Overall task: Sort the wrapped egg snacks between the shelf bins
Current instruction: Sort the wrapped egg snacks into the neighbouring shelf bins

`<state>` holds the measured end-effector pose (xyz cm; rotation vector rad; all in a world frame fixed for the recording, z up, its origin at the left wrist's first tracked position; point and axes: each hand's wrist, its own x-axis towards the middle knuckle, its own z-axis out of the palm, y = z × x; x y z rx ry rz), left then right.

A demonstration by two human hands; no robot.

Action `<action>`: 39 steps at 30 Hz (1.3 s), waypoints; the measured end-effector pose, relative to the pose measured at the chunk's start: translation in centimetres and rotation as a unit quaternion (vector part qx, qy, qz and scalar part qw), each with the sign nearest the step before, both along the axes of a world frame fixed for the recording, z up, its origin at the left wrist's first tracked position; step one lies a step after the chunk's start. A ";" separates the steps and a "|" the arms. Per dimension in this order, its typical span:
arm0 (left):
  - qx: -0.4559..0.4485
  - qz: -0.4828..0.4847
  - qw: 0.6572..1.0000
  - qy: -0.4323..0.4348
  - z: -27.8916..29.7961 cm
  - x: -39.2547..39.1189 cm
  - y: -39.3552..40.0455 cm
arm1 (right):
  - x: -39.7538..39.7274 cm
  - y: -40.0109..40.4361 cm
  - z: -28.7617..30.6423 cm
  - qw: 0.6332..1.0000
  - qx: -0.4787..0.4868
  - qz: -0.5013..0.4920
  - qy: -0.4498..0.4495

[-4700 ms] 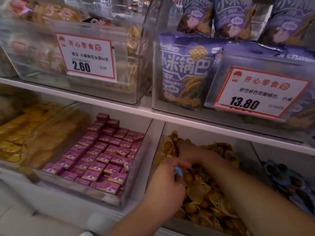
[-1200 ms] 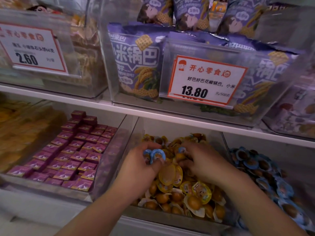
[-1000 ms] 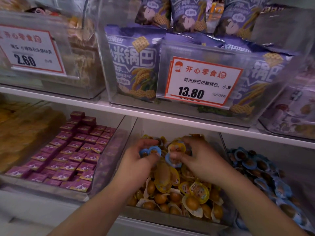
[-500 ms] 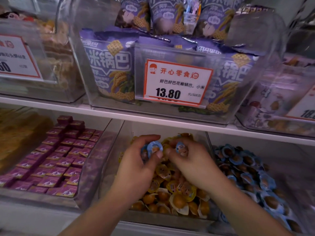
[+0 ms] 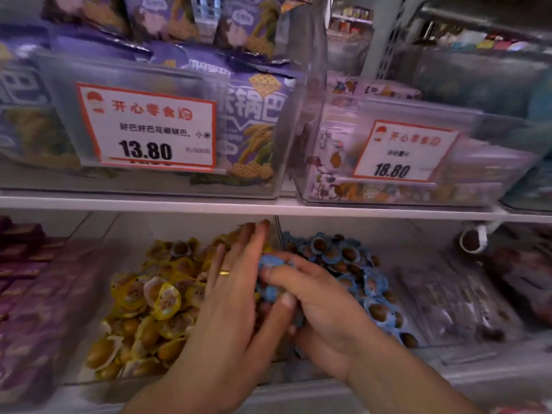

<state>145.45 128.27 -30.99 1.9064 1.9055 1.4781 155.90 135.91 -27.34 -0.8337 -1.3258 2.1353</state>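
Note:
Two clear bins sit side by side on the lower shelf. The left bin (image 5: 89, 380) holds yellow-wrapped egg snacks (image 5: 149, 300). The right bin (image 5: 424, 348) holds blue-wrapped egg snacks (image 5: 352, 264). My left hand (image 5: 236, 297), with a gold ring, is flat with fingers extended over the divider between the bins. My right hand (image 5: 322, 306) is curled around several blue-wrapped egg snacks (image 5: 270, 289), pressed against my left palm right at the divider.
Above, a white shelf edge (image 5: 268, 204) carries clear bins of purple snack bags with a 13.80 price tag (image 5: 146, 130) and an 18.80 tag (image 5: 403, 153). Purple boxes (image 5: 18, 264) lie at far left, and a bin of dark wrapped snacks (image 5: 466, 297) at right.
Both hands have shifted right to the divider. The blue snacks that my left fingers pinched are now in my right hand, and my left hand has opened flat. The view has panned right.

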 end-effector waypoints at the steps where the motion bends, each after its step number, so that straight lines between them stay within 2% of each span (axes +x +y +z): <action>1: -0.002 -0.033 0.999 0.020 0.0 0.0 0.0 | 0.6 0.3 0.1 1.000 0.017 -0.008 -0.015; 3: 0.004 -0.064 0.996 0.056 -0.2 -0.4 -0.1 | 2.0 1.4 0.4 0.999 0.044 -0.023 -0.021; 5: -0.004 -0.045 0.998 0.042 -0.5 -1.3 0.3 | 3.6 3.4 0.8 0.993 0.104 -0.045 -0.040; 8: -0.024 0.010 1.000 0.006 -1.1 -3.0 0.8 | 7.4 7.5 0.9 0.956 0.237 -0.009 -0.175; 10: -0.037 0.035 0.999 0.006 -1.5 -4.1 0.9 | 10.1 9.4 0.7 0.930 0.252 0.067 -0.259; 12: -0.049 0.047 0.998 0.006 -1.5 -4.9 0.7 | 12.0 10.6 -0.1 0.910 0.267 0.072 -0.309; 14: -0.067 0.053 0.996 0.018 -1.3 -5.2 0.2 | 12.8 11.7 -1.1 0.909 0.278 -0.027 -0.309; 17: -0.083 0.065 0.994 0.037 -0.7 -5.4 -1.6 | 12.1 11.9 -1.4 0.915 0.282 -0.158 -0.242; 19: -0.072 0.098 0.993 0.005 -0.3 -5.4 -3.5 | 10.8 10.7 -0.9 0.911 0.309 -0.201 -0.183; 21: -0.050 0.133 0.987 -0.071 -0.1 -5.5 -5.7 | 9.3 8.2 -0.6 0.883 0.389 -0.206 -0.161; 23: -0.021 0.167 0.977 -0.132 0.3 -6.2 -7.8 | 7.7 5.2 -0.6 0.846 0.477 -0.185 -0.151; 28: 0.052 0.210 0.949 -0.231 1.4 -8.6 -11.7 | 1.3 -1.1 -0.6 0.812 0.559 -0.041 -0.164; 30: 0.062 0.223 0.944 -0.235 0.8 -9.4 -12.3 | -2.7 -2.0 -1.1 0.802 0.564 0.051 -0.190; 32: 0.045 0.234 0.943 -0.233 0.2 -10.1 -12.6 | -7.0 -1.8 -1.8 0.774 0.572 0.127 -0.240; 34: 0.031 0.230 0.947 -0.222 -0.1 -10.8 -12.4 | -11.2 -0.3 -2.3 0.737 0.598 0.139 -0.282; 37: 0.039 0.211 0.953 -0.215 0.4 -11.8 -11.7 | -16.8 2.6 -2.6 0.712 0.587 0.134 -0.360; 39: 0.032 0.203 0.958 -0.202 0.4 -12.6 -11.3 | -19.6 4.0 -3.6 0.688 0.570 0.179 -0.413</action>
